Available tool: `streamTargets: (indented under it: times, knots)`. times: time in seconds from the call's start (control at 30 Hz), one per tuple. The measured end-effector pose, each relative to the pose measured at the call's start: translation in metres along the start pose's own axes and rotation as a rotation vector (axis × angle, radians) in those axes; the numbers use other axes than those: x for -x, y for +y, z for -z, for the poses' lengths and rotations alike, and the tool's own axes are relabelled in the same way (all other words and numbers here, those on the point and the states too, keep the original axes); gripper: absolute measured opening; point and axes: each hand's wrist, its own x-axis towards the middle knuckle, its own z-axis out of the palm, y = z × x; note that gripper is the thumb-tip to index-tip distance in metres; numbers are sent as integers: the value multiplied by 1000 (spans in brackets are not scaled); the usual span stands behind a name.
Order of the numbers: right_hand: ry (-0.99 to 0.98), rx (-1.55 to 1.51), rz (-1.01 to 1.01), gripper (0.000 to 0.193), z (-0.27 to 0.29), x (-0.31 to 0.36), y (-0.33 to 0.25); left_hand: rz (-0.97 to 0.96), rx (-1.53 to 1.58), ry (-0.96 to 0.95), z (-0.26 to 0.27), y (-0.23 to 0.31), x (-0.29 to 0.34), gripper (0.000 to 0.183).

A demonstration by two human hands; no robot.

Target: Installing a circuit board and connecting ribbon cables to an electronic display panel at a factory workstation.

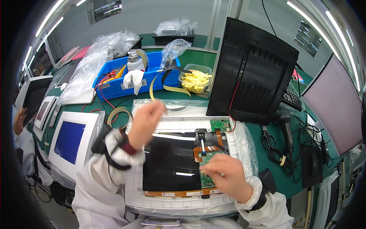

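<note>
In front of me an open display panel lies in a white frame (133,191), its glossy black back (171,164) facing up. A green circuit board (207,181) and orange flat cables (197,154) sit on its right part. My right hand (228,177) is over that board, fingers pinched together; what they hold, if anything, is hidden. Above the frame's upper left corner is my left hand (146,122), somewhat blurred, its fingers curled closed near a yellow-and-black strip (164,80). Whether it grips anything does not show. A smaller green board (220,125) sits at the frame's top right.
Behind stands a blue bin (126,91) with a bottle and tools, beside a clear tub of yellow pieces (195,80). A black housing (251,72) leans upright at the back right. Scissors (267,138), a handheld scanner (285,133) and a monitor (335,103) are right; a white-framed screen (72,141) is left.
</note>
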Motion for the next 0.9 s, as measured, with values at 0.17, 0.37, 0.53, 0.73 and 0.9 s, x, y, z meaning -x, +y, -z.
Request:
streamTargets:
  times: [0.17,0.37,0.53,0.73,0.9]
  knots:
    - [-60,-372,-465,10,11,-4,1,-619,-917,514,23,7,-40,16]
    - [-86,-672,-662,12,21,1,-1,-113,217,-604,-20,44,42,9]
    - [-139,-727,-660,12,21,2,1,-34,346,-748,-32,38,52,10]
    - [-156,-699,-666,11,19,1,1,-15,364,-757,-34,34,54,10]
    - [-176,-650,-664,11,20,0,-1,-87,352,-723,-35,33,56,12]
